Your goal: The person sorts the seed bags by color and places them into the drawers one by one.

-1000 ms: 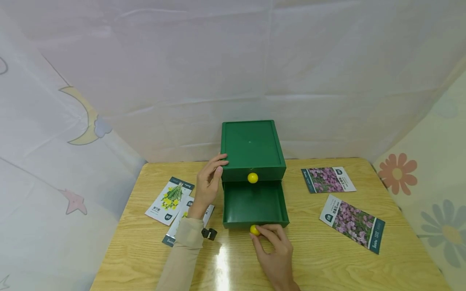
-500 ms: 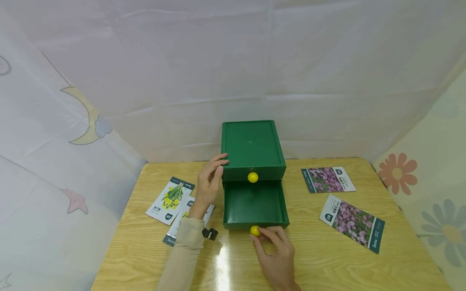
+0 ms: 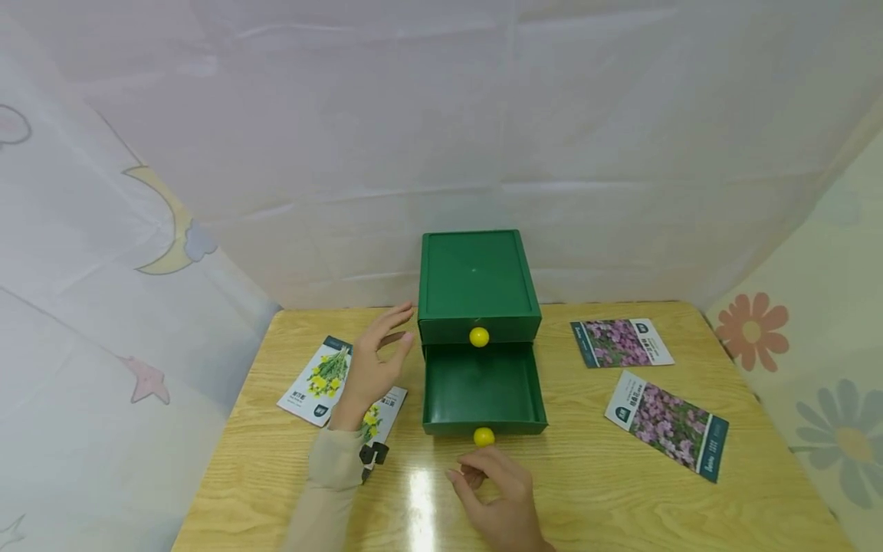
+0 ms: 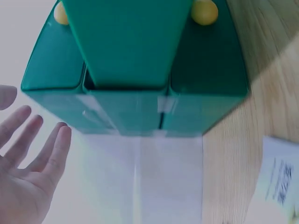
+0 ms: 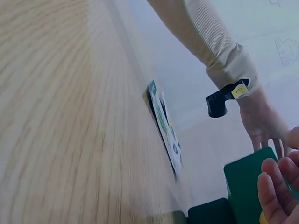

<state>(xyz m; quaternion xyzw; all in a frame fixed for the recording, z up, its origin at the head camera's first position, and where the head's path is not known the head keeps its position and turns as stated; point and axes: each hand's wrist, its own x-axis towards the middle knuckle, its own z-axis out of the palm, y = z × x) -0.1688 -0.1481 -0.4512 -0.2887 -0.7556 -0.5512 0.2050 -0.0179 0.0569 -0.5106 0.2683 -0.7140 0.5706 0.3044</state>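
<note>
A green drawer cabinet (image 3: 476, 272) with yellow ball knobs stands at the back of the table. Its middle drawer (image 3: 441, 428) is pulled out, with nothing seen inside. My left hand (image 3: 372, 368) is beside the cabinet's left side, fingers spread and holding nothing; the left wrist view shows the fingers (image 4: 58, 154) apart from the green drawers (image 4: 126, 42). Just in front of the pulled-out drawer's knob (image 3: 484, 436) is my right hand (image 3: 500, 498), its fingers loosely bent and nothing between them. Two yellow-flower seed packets (image 3: 320, 383) lie left, one partly hidden by my left arm.
Two seed packets with purple flowers, one farther back (image 3: 621, 342) and one nearer (image 3: 669, 425), lie on the wooden table (image 3: 607, 506) right of the cabinet. A pale cloth (image 3: 345, 153) hangs behind and at both sides. A black camera mount (image 3: 372, 454) sits on my left wrist.
My right hand has let go of the lower knob and drawn back toward me. My left hand has come off the cabinet's edge and moved left. The drawer stays pulled out.
</note>
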